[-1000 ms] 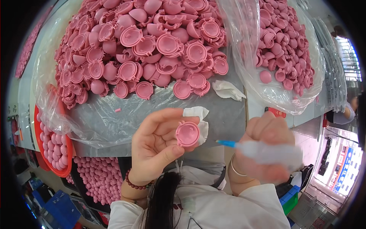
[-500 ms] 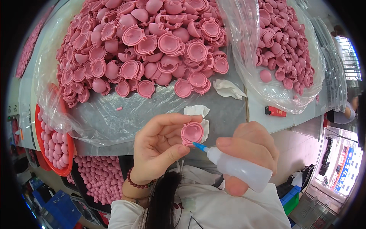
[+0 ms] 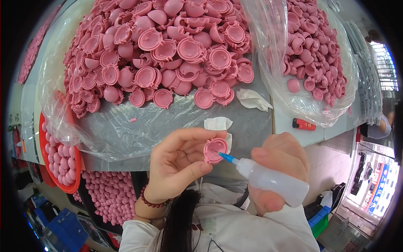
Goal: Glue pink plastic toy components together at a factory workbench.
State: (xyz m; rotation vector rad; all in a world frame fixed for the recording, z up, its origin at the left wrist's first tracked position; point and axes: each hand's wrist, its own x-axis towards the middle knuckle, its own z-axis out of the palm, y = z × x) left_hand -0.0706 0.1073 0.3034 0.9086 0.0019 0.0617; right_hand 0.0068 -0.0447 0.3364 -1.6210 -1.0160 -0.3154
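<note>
Between the thumb and fingers of my left hand (image 3: 178,157) is a round pink plastic half-shell (image 3: 216,150), its hollow side facing up. My right hand (image 3: 285,157) is wrapped round a translucent white squeeze bottle (image 3: 275,182), held tilted with its blue nozzle (image 3: 226,157) pointing left. The nozzle tip lies over the lower right rim of the half-shell; whether it touches cannot be made out. Beyond my hands rises a big heap of similar pink half-shells (image 3: 147,54) on a clear plastic sheet (image 3: 121,126).
A second heap of pink shells (image 3: 308,54) lies in a clear bag at right. Crumpled white tissues (image 3: 253,100) and a red lighter (image 3: 303,124) are on the grey table (image 3: 252,126). An orange-red basket (image 3: 75,180) and a black crate of pink balls (image 3: 110,197) stand at left.
Both hands have shifted slightly right and a little down, with the half-shell and bottle still in them. The nozzle tip has moved right along with the shell.
</note>
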